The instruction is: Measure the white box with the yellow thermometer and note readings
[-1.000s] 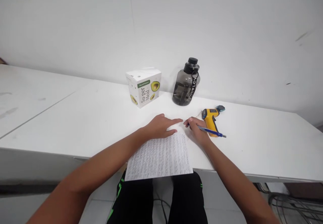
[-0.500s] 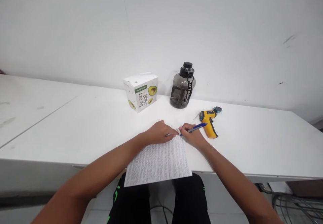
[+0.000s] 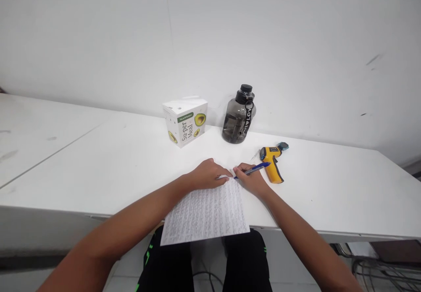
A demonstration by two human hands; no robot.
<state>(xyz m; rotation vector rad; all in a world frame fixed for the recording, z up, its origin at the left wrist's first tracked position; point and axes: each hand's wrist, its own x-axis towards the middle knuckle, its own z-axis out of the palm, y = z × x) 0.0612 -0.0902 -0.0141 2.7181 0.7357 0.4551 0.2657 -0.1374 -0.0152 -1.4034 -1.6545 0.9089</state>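
Observation:
A sheet of paper covered in dense handwriting lies on the white table, its lower part sticking out past the front edge. Across its upper end rests my left hand, fingers stretched towards the right and lying flat on the sheet. My right hand grips a blue pen between thumb and fingers, its tip down at the sheet's upper right corner. The two hands are close together, fingertips nearly meeting. Just right of the right hand lies a yellow and black infrared thermometer, shaped like a pistol.
A white box with avocado pictures stands at the back of the table. Beside it is a large grey see-through bottle with a black cap and strap. A wall rises directly behind. Cables hang below the table at right.
The view has shifted slightly. Both hands stay at almost the same spot on the paper, with the pen still in the right hand.

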